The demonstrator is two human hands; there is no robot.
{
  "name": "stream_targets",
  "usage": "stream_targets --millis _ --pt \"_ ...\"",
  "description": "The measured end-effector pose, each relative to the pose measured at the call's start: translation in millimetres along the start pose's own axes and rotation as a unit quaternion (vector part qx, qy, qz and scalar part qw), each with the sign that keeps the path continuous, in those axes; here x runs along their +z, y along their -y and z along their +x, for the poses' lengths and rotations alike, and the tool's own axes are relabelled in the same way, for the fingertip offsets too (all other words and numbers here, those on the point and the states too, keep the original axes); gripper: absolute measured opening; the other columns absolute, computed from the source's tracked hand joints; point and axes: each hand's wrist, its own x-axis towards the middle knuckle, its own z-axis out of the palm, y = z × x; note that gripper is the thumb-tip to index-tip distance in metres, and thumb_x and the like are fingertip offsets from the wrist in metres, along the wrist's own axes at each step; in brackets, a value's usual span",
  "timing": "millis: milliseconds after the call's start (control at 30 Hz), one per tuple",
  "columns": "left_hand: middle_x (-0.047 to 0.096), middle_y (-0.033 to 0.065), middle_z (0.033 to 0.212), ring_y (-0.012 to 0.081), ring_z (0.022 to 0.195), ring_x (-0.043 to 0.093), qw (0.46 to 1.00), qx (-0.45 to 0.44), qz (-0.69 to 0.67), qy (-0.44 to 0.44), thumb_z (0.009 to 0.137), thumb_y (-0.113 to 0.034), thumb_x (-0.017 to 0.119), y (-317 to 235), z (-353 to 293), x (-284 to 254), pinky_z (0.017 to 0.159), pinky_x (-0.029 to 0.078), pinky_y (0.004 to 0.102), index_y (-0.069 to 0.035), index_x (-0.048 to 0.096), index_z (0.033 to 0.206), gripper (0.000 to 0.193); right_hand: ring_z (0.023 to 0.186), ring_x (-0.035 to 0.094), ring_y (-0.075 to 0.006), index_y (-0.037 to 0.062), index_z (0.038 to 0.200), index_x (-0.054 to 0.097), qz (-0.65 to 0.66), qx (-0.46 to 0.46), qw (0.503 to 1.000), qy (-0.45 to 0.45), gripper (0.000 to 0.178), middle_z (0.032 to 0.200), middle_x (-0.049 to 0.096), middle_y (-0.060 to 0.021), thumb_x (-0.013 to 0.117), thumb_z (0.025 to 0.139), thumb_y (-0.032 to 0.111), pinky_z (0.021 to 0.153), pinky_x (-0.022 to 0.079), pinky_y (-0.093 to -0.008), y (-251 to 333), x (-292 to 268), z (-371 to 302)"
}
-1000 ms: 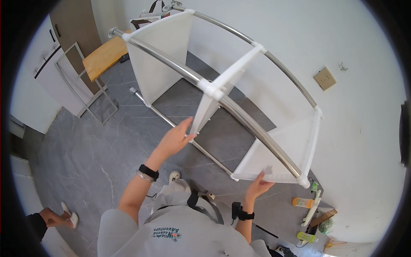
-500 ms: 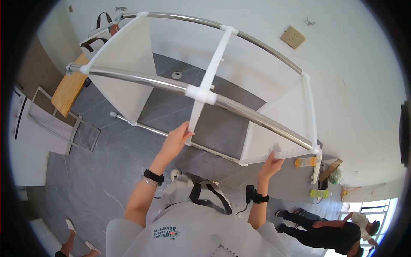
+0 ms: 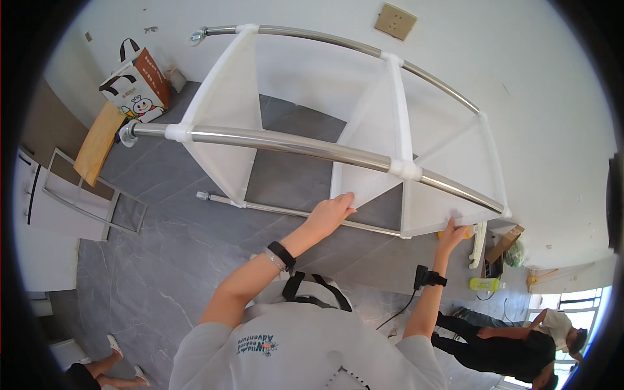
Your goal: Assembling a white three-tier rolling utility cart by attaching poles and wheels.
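A rack of shiny steel tubes (image 3: pixel 279 143) with white shelf panels lies on its side in front of me, its wheeled ends to the left. My left hand (image 3: pixel 331 213) is closed on the near edge of the middle shelf panel (image 3: pixel 370 136). Farther right, my right hand (image 3: pixel 451 235) pinches the near edge of the right end panel (image 3: pixel 448 175). The left panel (image 3: pixel 224 117) stands across the tubes, untouched. White collars join the panels to the tubes. A wheel (image 3: pixel 128 133) sits on the left end of the nearest upper tube.
A printed carry bag (image 3: pixel 138 88) and a wooden board (image 3: pixel 99 144) are at the far left, near a grey metal frame (image 3: pixel 112 214). A yellow-green bottle (image 3: pixel 486 284) lies right, by a cardboard box (image 3: pixel 504 244). Other people (image 3: pixel 513 348) are at lower right and lower left.
The rack appears farther right and turned, with the middle panel's face now showing instead of its edge. My left hand has moved right with that panel; my right hand has shifted slightly right.
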Motion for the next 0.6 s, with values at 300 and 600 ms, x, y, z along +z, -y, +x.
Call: stream_targets --millis 300,600 --pt "0.061 0.0169 0.087 0.0362 0.079 0.061 0.998 0.02 0.042 0.047 0.089 -0.021 0.055 -2.9 -0.1 -16.6 0.062 0.05 0.0433 -0.003 0.043 0.104 0.026 0.077 0.044 -0.0197 -0.0059 0.111 0.049 -0.024 -0.067 0.997 -0.04 0.029 0.094 0.046 -0.0108 0.059 0.087 0.008 0.07 0.04 -0.0326 -30.7 12.3 6.0" --pt "0.06 0.0146 0.092 0.0304 0.079 0.059 0.944 0.02 0.085 -0.319 0.076 0.004 0.059 26.3 -52.1 -145.4 0.068 0.048 0.0362 -0.002 0.054 0.1 0.025 0.091 0.048 -0.0219 -0.0009 0.098 0.047 -0.104 -0.148 0.968 -0.175 0.017 0.101 0.044 -0.0125 0.058 0.085 0.002 0.078 0.043 -0.0342 31.8 36.1 -81.7"
